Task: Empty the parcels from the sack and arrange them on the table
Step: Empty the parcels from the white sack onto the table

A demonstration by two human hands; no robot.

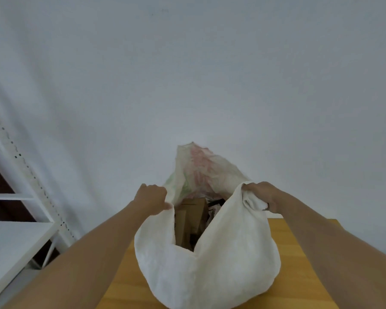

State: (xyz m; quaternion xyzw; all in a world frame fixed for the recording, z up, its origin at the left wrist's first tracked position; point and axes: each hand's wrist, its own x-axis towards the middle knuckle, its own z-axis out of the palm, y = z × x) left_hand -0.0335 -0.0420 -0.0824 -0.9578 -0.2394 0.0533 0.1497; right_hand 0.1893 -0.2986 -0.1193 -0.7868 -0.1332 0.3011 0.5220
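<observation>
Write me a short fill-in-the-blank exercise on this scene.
1. The white sack stands on a ____ table.
2. Both hands, left and right, grip the sack's ____.
3. Inside the sack are brown ____ boxes.

Missing words: wooden; rim; cardboard

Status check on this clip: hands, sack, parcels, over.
Left hand and right hand each grip the sack rim, mouth held open. Sack sits on table. Brown cardboard parcels inside, none out. Nothing blocking.
</observation>
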